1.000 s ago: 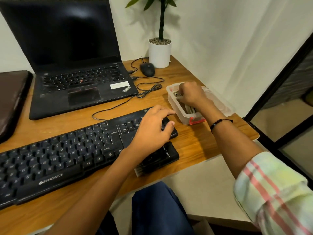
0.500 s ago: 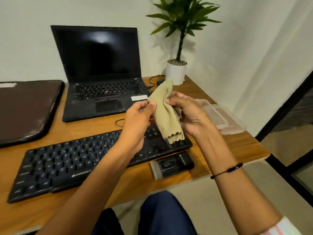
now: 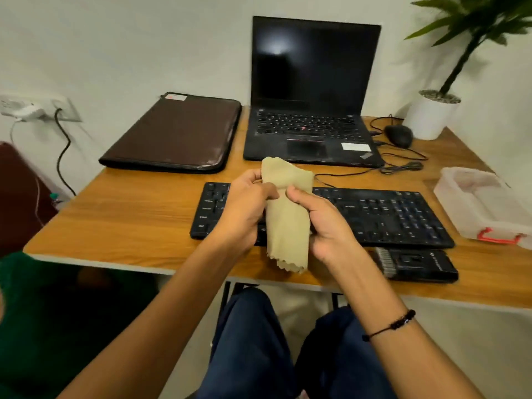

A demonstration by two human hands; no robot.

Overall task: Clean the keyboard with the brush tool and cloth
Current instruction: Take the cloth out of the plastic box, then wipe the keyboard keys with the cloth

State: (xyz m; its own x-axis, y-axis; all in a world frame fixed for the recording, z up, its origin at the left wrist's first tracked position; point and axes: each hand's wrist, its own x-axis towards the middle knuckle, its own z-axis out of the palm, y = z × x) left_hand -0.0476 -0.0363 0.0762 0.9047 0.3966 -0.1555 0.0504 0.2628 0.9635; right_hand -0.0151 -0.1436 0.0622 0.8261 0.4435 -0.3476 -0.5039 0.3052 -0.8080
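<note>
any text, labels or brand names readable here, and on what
Nothing reads clearly.
Laptop: white sticker and corner badge, too blurred.
Keyboard: key legends too small.
Brush tool: white mark, unreadable.
Brown sleeve: corner label, blurred.

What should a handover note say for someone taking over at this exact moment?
Left hand and right hand: both grip the tan cloth, held above the keyboard's left part, not touching it as far as I can tell.
Brush tool: lies on the desk in front of the keyboard's right end, untouched.
Plastic box: open, right of the keyboard.
Done: cloth in hand.
Left: wipe the keys; whether brushing is finished cannot be told.
</note>
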